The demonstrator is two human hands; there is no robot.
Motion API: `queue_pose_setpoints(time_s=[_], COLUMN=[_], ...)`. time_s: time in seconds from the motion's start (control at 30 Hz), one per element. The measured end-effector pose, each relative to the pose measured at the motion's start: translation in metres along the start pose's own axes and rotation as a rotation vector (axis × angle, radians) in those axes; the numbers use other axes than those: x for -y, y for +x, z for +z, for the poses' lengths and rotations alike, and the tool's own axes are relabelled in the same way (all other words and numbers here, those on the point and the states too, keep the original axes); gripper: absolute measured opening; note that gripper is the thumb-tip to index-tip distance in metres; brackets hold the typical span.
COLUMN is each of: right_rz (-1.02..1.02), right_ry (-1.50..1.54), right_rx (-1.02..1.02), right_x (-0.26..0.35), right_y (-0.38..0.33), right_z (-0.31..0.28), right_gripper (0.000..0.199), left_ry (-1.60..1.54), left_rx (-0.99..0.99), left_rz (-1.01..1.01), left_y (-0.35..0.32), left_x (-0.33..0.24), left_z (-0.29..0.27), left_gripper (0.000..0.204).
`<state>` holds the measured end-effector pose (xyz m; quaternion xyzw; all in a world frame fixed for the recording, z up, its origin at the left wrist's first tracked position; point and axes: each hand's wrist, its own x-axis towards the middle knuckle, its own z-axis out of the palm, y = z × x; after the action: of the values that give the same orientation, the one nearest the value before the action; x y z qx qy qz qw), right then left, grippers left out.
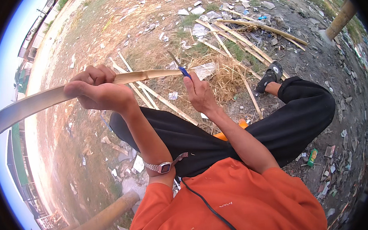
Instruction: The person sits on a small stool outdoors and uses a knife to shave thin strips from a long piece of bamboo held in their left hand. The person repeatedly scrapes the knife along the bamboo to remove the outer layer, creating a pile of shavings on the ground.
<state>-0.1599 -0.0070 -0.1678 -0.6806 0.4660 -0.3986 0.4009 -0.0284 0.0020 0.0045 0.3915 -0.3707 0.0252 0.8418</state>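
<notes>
A long flat bamboo strip (36,103) runs from the far left toward the middle, just past my knees. My left hand (100,88) is closed around it, fingers wrapped over the top. A wristwatch circles that forearm. My right hand (200,93) grips a knife (182,69) by its blue handle, the blade pointing up and away to the left. The knife lies at the strip's right end; whether the blade touches the strip I cannot tell. Beneath it, a heap of thin straw-coloured shavings (228,76) covers the ground.
Several split bamboo strips (247,43) lie scattered ahead and to the right, by my sandalled foot (270,77). Bamboo poles stand at upper right (341,19) and lower left (97,217). Something orange (231,131) shows between my legs. Litter and broken pieces cover the ground.
</notes>
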Motion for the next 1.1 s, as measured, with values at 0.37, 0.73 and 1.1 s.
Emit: queue_pose_setpoints(time_s=[0.37,0.73,1.1], right_rz=[0.112,0.328,0.091], right_ry=[-0.294,-0.431,-0.268], right_rx=[0.028,0.086,0.011], right_x=[0.015,-0.085,-0.029], right_y=[-0.004,-0.007,0.032], right_z=[0.032,0.019,0.032], right_gripper=[0.026,0.027,0.026], left_ry=[0.005,-0.05,0.018], left_rx=[0.09,0.102,0.212], left_rz=[0.049,0.065,0.081], left_y=[-0.009,-0.009,-0.011], left_x=[0.0,0.003,0.004], left_z=[0.015,0.015,0.035], left_gripper=[0.05,0.048,0.05])
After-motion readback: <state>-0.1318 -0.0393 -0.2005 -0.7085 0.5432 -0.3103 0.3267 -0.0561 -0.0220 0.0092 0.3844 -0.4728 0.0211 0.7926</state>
